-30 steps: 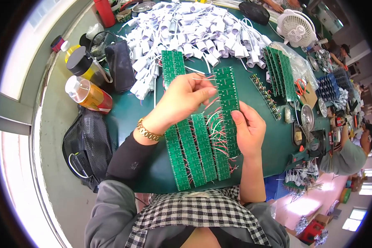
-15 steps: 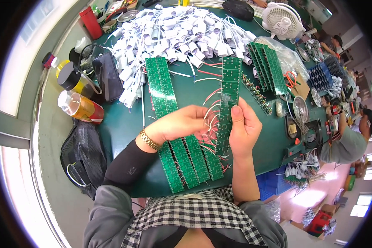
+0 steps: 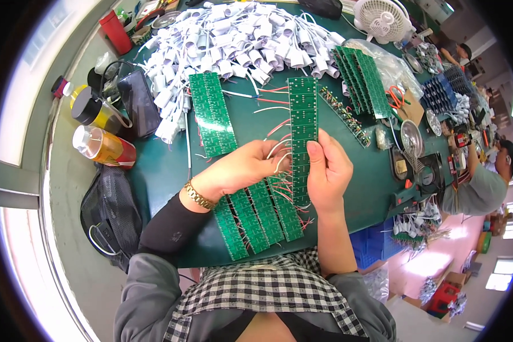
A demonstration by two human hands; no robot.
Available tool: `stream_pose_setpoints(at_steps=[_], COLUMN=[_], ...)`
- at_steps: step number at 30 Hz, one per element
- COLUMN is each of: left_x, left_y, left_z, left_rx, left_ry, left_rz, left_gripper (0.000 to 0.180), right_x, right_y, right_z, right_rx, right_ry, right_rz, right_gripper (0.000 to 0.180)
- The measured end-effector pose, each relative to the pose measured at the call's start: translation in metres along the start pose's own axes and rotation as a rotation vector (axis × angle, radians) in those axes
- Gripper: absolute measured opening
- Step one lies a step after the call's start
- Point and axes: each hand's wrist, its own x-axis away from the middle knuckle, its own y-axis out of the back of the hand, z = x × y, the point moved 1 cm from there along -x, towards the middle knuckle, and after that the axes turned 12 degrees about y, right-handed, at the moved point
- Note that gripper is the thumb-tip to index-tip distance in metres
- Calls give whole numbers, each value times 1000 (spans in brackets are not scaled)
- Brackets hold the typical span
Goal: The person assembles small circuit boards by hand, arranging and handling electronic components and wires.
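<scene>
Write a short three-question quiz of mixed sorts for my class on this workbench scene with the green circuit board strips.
1. True or false: the right hand holds a long green circuit board strip with red and white wires.
2. Multiple choice: what lies heaped at the far side of the dark green table? A) white plastic lamp sockets with leads B) red bricks C) blue cups
3. Fill in: the left hand wears a gold-coloured ____ at the wrist.

Key: 1 true; 2 A; 3 bracelet (it may be a watch band).
</scene>
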Motion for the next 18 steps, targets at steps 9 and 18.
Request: stream_pose_setpoints(at_steps=[9,18], left_x=[5,11], left_y=[-4,-25], left_z=[-6,-13], left_rx=[54,71], left_ry=[-14,-42], left_rz=[-83,46], left_gripper=[14,33], right_x=[12,4], right_y=[11,28], right_z=[-8,8], right_rx=[-12,-361], right_ry=[-214,-358], right_rz=[-139,-356], right_gripper=[22,27])
